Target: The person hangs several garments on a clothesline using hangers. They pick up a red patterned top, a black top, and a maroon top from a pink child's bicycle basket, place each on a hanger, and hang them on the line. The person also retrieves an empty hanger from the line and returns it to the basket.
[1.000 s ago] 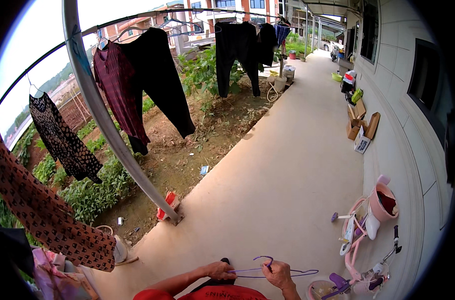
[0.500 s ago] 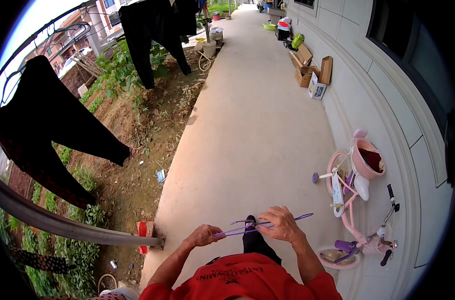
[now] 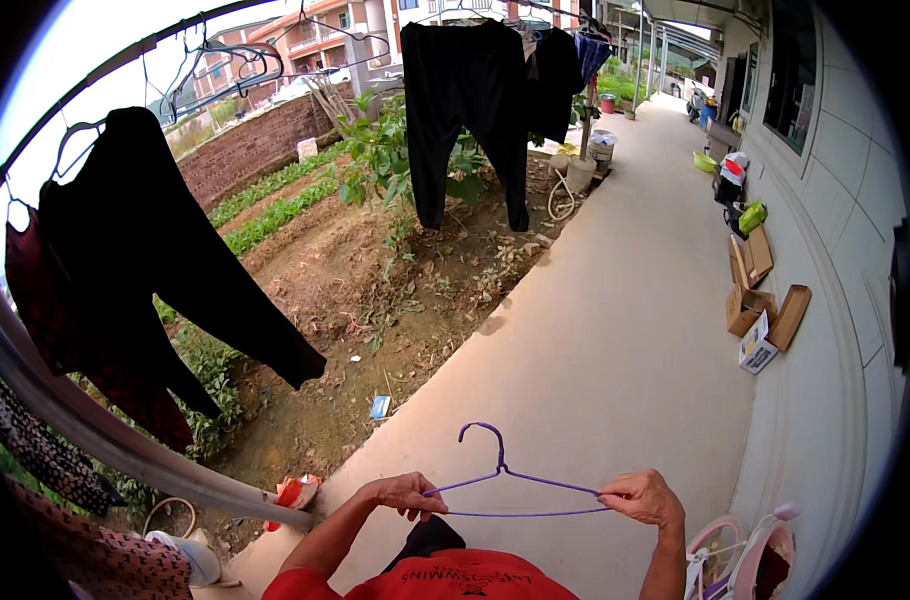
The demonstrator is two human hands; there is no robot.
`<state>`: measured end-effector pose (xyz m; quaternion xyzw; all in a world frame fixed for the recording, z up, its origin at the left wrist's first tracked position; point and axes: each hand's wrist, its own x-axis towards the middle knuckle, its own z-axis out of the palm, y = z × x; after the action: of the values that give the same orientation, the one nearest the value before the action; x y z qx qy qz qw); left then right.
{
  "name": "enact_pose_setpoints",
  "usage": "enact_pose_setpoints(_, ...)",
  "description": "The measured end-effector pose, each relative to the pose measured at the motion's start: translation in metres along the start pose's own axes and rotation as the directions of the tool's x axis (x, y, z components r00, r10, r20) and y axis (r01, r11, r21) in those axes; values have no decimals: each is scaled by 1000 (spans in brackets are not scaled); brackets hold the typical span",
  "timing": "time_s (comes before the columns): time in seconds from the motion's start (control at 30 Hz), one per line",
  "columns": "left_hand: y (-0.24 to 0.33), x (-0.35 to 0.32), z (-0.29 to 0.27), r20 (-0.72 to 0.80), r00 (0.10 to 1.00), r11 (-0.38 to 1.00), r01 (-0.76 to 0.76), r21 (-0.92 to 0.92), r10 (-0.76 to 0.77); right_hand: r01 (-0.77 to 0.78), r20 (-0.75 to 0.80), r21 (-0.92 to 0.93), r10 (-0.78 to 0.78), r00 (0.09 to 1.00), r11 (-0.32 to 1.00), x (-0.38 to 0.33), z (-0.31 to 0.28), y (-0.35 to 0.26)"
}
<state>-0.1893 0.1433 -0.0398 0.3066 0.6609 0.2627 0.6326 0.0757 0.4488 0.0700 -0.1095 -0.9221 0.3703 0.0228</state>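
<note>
A purple clothes hanger (image 3: 550, 483) is stretched between my hands, its hook upward and its bottom bar roughly level. My left hand (image 3: 407, 495) is closed on the hanger's left corner. On the opposite corner, my right hand (image 3: 643, 497) pinches the frame between thumb and fingers. No garment hangs on this hanger. To the left, black trousers (image 3: 165, 260) hang from a rail, with a dark red garment (image 3: 37, 290) beside them. Farther ahead hangs another pair of black trousers (image 3: 463, 90).
Several bare hangers (image 3: 225, 75) hang on the rail (image 3: 105, 65). A curved metal post (image 3: 145, 465) rises at the left. Along the right wall lie cardboard boxes (image 3: 750, 305); a pink child's bicycle (image 3: 715, 560) stands near me. Garden soil (image 3: 305, 300) borders the concrete path (image 3: 615, 330).
The view has swung left and up toward the rail. My right hand has moved outward to the hanger's corner, and the hanger has turned from nearly edge-on to facing me, hook up.
</note>
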Motion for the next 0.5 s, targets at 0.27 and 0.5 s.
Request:
enact_pose_setpoints(0.27,38,35,-176,-46,998,994,-54,-96,50,32,-10,372,-31,999,928,205,-39,14)
enact_pose_setpoints(0.5,112,44,-323,-856,64,800,-398,450,513,147,-407,319,-5,914,936,373,-104,-7)
